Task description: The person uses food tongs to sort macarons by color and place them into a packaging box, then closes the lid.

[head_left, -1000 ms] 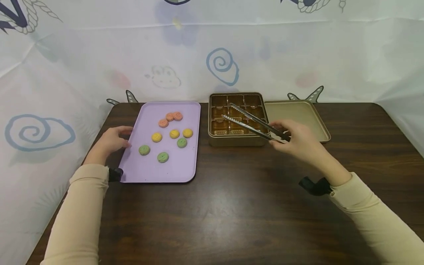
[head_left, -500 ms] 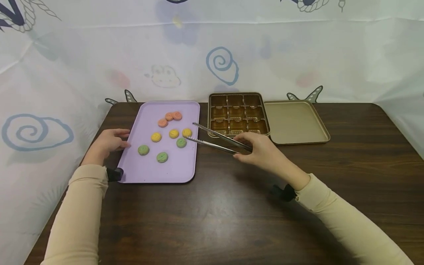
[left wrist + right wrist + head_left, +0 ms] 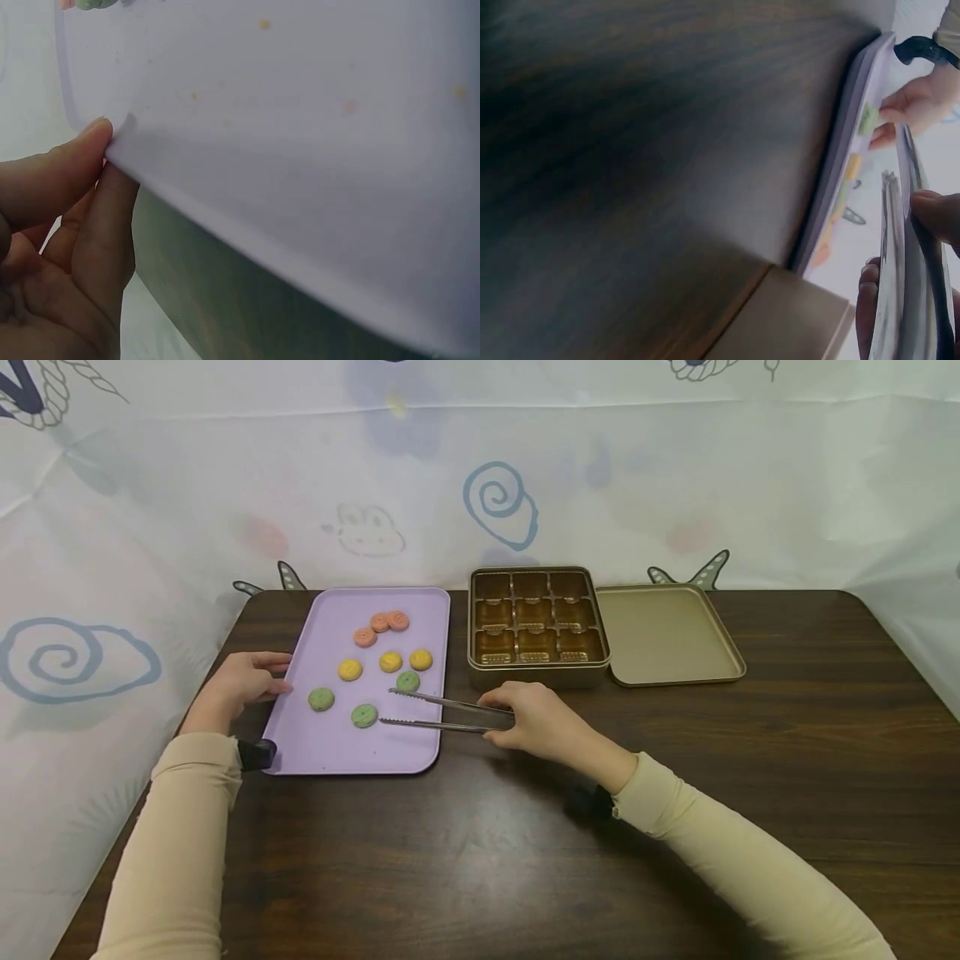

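My left hand (image 3: pixel 236 689) pinches the left edge of a lilac tray (image 3: pixel 337 747); in the left wrist view the thumb (image 3: pixel 71 169) lies over its rim with fingers beneath. On the tray sit round biscuits: three orange, three yellow and three green. My right hand (image 3: pixel 543 722) holds metal tongs (image 3: pixel 435 724), their arms spread and reaching over the tray's right edge. One tip is just right of the nearest green biscuit (image 3: pixel 364 716); the other is just below another green biscuit (image 3: pixel 408 682). Nothing is between the tips.
A gold tin (image 3: pixel 538 675) with a brown divided insert stands right of the tray, its compartments holding nothing. Beside it lies a gold lid (image 3: pixel 671 639). The dark wooden table (image 3: pixel 480 860) backs onto a patterned white sheet (image 3: pixel 585 485).
My right hand has carried the tongs leftward and toward me, from above the tin to over the tray's green biscuits. My left hand stays at the tray's edge.
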Action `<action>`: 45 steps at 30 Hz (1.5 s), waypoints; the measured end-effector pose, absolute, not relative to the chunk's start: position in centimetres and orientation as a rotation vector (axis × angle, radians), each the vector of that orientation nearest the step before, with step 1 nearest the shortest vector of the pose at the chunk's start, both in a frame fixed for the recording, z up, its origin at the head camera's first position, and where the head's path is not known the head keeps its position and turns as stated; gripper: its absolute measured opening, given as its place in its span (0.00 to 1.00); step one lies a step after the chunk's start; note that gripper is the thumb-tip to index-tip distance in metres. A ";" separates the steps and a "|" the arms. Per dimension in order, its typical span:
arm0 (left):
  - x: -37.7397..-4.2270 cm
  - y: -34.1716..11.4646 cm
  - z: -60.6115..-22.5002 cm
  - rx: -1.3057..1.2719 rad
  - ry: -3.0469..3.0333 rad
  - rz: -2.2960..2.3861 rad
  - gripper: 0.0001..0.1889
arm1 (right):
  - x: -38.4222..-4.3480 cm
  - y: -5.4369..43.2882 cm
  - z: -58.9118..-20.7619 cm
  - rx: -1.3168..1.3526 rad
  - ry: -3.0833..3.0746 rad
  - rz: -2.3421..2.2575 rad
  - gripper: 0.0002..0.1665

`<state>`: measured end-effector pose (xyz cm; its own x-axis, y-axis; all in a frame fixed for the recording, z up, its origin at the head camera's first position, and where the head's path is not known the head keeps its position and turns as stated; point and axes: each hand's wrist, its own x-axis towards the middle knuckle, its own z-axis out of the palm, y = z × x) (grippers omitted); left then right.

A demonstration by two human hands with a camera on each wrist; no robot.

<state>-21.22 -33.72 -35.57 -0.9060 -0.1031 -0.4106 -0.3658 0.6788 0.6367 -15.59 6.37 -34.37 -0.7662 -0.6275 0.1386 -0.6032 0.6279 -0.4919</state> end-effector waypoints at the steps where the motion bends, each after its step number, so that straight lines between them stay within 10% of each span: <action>1: -21.2 -33.7 -35.6 -0.372 2.550 1.078 0.32 | -15.6 6.1 -34.5 -1.055 2.791 -0.805 0.20; 45: -20.8 -33.3 -35.4 -0.382 2.553 1.092 0.32 | -16.4 1.8 -35.8 -0.966 2.755 -0.717 0.17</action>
<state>-20.78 -33.35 -35.44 -0.9071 -0.1116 -0.4058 -0.3705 0.6692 0.6441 -16.41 1.79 -35.83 -0.7855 -0.6182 0.0292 -0.5539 0.6812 -0.4787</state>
